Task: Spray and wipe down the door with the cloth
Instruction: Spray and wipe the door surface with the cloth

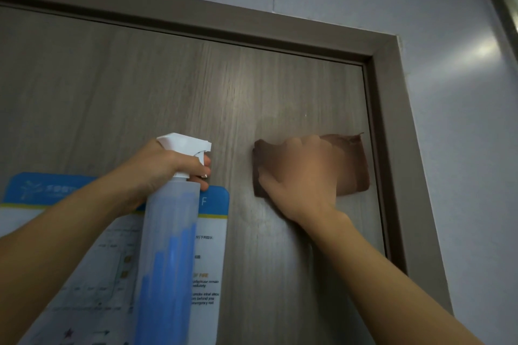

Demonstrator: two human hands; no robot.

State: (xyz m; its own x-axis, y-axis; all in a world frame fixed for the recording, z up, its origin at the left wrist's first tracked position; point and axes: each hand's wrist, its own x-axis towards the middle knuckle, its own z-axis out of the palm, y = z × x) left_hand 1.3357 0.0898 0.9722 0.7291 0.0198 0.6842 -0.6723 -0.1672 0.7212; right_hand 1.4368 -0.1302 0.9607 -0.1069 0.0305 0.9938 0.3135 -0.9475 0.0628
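Notice (173, 260) reads "FIRE"; right hand (302, 176) presses cloth (353, 165).

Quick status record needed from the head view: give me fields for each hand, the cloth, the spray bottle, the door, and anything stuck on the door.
left hand: grips the spray bottle's neck, a finger on the trigger
right hand: presses the cloth against the door
cloth: brown, flat on the door near its upper right corner
spray bottle: translucent, white trigger head, partly filled with blue liquid, nozzle toward the door
door: grey wood-grain, shut in its frame
notice: blue-headed printed sheet stuck on the door, behind the bottle
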